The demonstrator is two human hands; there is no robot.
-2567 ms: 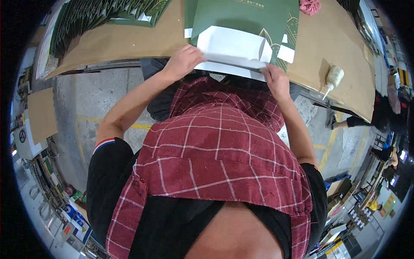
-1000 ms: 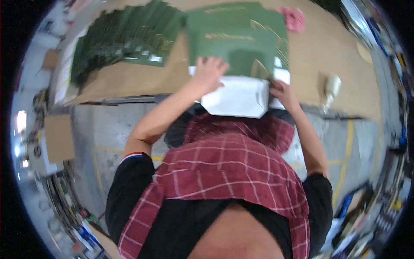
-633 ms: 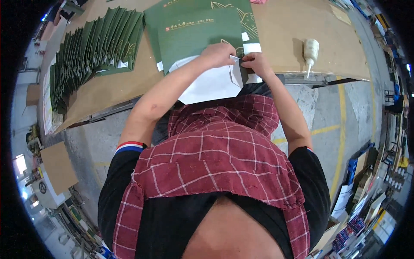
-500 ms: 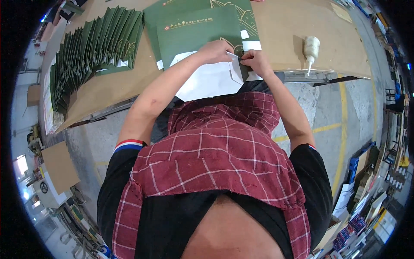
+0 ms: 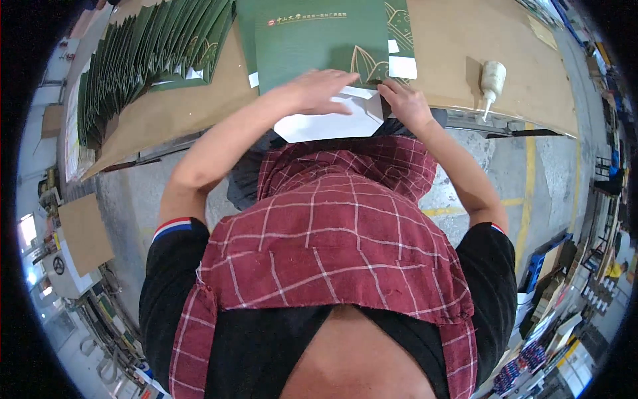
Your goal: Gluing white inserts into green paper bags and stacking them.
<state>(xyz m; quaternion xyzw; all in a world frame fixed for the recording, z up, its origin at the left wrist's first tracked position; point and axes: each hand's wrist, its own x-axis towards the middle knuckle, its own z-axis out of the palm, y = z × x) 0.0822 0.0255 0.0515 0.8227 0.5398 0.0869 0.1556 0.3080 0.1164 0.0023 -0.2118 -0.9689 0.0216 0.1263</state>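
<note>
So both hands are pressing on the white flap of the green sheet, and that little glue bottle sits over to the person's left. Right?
Not quite. The head view shows the glue bottle on the person's right, not left. The rest holds: the left hand and the right hand both rest on the white flap of the green sheet.

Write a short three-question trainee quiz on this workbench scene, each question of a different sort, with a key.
1. True or false: the left hand lies flat on the white flap of the green printed sheet.
2. Where does the white glue bottle stand? A: left of both hands; B: right of the right hand; C: on the floor.
3. Fill in: the fanned stack of green folded pieces lies at the bench's far ____ end.

Key: 1 true; 2 B; 3 left.
</note>
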